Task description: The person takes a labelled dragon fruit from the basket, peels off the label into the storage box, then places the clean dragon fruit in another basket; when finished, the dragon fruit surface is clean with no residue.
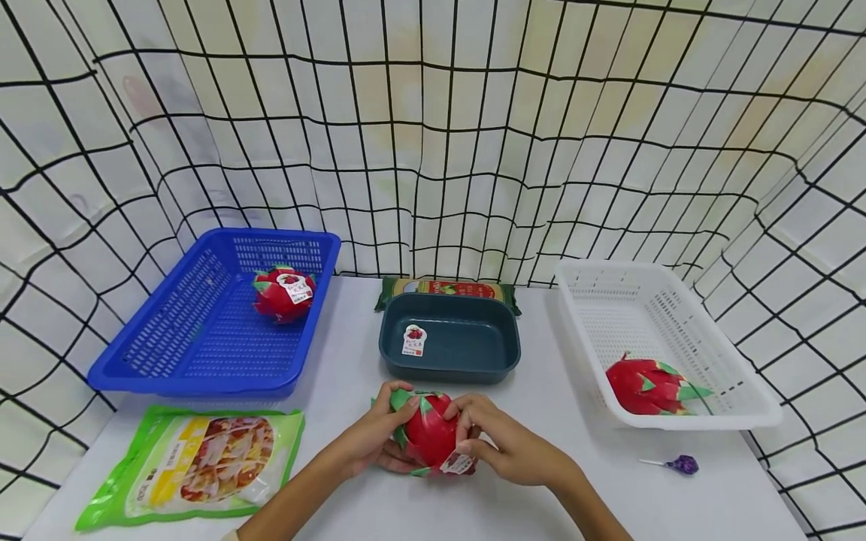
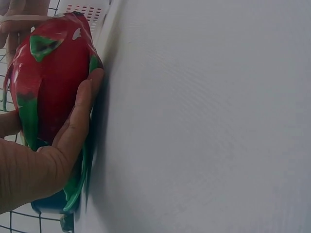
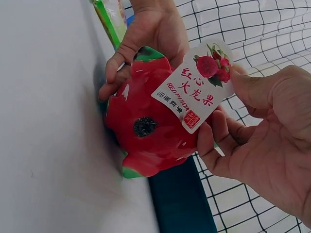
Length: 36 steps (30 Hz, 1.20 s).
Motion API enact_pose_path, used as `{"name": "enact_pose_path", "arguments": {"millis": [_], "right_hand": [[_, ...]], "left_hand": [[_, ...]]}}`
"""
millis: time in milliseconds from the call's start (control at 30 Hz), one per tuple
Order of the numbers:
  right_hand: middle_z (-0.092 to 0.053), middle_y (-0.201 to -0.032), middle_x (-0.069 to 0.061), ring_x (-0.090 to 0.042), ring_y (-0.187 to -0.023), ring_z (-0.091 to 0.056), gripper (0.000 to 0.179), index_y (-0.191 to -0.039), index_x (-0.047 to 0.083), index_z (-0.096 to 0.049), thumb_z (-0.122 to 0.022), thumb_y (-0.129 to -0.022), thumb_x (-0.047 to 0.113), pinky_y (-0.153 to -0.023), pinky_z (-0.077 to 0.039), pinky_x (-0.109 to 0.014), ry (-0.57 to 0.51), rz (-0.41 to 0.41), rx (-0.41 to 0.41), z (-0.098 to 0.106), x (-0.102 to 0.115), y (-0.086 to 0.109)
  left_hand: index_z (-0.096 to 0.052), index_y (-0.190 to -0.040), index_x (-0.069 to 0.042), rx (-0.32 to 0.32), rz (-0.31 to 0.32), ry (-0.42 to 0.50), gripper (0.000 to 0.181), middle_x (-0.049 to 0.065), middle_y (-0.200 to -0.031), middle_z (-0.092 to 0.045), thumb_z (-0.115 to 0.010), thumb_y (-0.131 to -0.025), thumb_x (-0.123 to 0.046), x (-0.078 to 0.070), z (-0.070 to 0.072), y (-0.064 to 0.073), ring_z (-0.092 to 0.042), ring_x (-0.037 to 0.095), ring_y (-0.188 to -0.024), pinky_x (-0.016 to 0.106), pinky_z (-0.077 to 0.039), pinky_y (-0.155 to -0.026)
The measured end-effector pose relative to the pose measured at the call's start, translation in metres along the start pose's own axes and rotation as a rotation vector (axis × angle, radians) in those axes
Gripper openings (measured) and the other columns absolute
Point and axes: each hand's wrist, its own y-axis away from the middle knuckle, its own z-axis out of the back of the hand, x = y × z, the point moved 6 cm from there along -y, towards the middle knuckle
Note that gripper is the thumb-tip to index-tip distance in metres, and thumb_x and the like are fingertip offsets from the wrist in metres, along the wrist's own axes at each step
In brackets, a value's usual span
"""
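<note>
A red dragon fruit with green scales [image 1: 433, 430] is close over the white table in front of the dark teal tray [image 1: 473, 374]. My left hand [image 1: 370, 437] grips it from the left, thumb on top and fingers curled beneath. From the other side my right hand [image 1: 517, 445] pinches a white label [image 3: 181, 97] printed with dragon fruits between thumb and fingers. The label's lower part overlaps the fruit's red end in the right wrist view, and other right fingertips sit right at the skin. A similar label [image 1: 414, 340] shows in the teal tray.
At left, a blue basket [image 1: 314, 319] holds a labelled dragon fruit [image 1: 279, 299]; a green food bag [image 1: 203, 466] lies before it. At right stands a white basket [image 1: 737, 353] with another dragon fruit [image 1: 649, 387], a purple lollipop [image 1: 683, 465] nearby. A green packet [image 1: 446, 287] lies behind the tray.
</note>
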Motion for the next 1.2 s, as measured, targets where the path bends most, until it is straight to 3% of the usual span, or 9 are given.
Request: {"name": "enact_pose_path", "arguments": {"millis": [333, 633, 867, 1033, 1200], "right_hand": [[-0.047, -0.134, -0.008, -0.031, -0.128, -0.041, 0.01, -0.099, 0.013, -0.053, -0.062, -0.095, 0.016, -0.093, -0.054, -0.025, -0.105, 0.029, 0.005, 0.002, 0.0, 0.002], [-0.045, -0.133, -0.009, -0.024, -0.128, -0.039, 0.004, -0.094, 0.012, -0.056, -0.06, -0.096, 0.012, -0.096, -0.054, -0.032, -0.203, 0.042, 0.066, 0.0, -0.01, 0.005], [-0.044, -0.13, -0.02, -0.022, -0.128, -0.04, 0.012, -0.102, -0.001, -0.052, -0.055, -0.097, 0.009, -0.095, -0.055, -0.033, -0.449, 0.035, 0.12, 0.001, -0.014, 0.009], [-0.045, -0.131, -0.025, -0.026, -0.127, -0.043, 0.016, -0.105, -0.006, -0.052, -0.055, -0.097, 0.008, -0.094, -0.055, -0.036, -0.526, -0.007, 0.042, 0.004, -0.016, 0.006], [-0.056, -0.12, -0.015, -0.022, -0.114, -0.054, 0.017, -0.107, -0.003, -0.054, -0.056, -0.098, 0.011, -0.089, -0.057, -0.035, -0.52, -0.072, -0.114, 0.017, -0.017, 0.001]], "left_hand": [[-0.019, -0.141, -0.025, -0.007, -0.01, -0.024, 0.059, 0.027, -0.133, -0.046, -0.053, -0.098, -0.047, -0.004, -0.001, 0.0, -0.071, 0.039, -0.083, 0.049, -0.06, -0.069], [-0.02, -0.14, -0.024, -0.011, -0.011, -0.02, 0.058, 0.028, -0.134, -0.046, -0.053, -0.097, -0.047, -0.005, -0.001, 0.002, -0.071, 0.039, -0.082, 0.05, -0.06, -0.069], [-0.019, -0.142, -0.025, 0.02, -0.028, -0.002, 0.06, 0.028, -0.135, -0.044, -0.053, -0.097, -0.048, -0.003, -0.001, 0.002, -0.071, 0.041, -0.083, 0.052, -0.06, -0.071], [-0.019, -0.143, -0.026, 0.02, -0.035, -0.003, 0.062, 0.029, -0.136, -0.043, -0.054, -0.097, -0.048, -0.003, 0.002, 0.001, -0.071, 0.042, -0.083, 0.053, -0.06, -0.071], [-0.02, -0.142, -0.027, 0.012, -0.021, -0.004, 0.061, 0.028, -0.135, -0.043, -0.054, -0.097, -0.048, -0.002, 0.001, 0.001, -0.071, 0.04, -0.084, 0.051, -0.06, -0.071]]}}
